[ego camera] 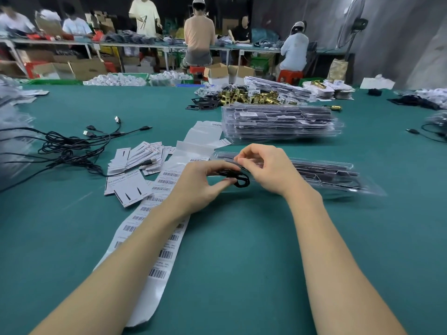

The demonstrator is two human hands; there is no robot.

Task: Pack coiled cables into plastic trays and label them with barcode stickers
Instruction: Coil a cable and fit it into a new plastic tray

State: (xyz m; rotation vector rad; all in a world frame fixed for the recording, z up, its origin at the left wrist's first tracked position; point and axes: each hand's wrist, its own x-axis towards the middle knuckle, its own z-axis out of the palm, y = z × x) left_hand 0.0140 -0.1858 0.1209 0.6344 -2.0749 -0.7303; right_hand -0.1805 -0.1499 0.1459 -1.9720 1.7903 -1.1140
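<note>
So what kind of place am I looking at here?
Most likely a small factory packing room. The long green table holds stacks of clear plastic trays, a strip of barcode stickers and loose black cables, and other workers sit at a bench with cardboard boxes beneath.

White paper insert card (125,183) left of your left-hand fingers (223,183): "Grow Light" legible, preceding word blurred. Long white barcode sticker strip (167,255) under your left forearm: bars only, digits too small.
</note>
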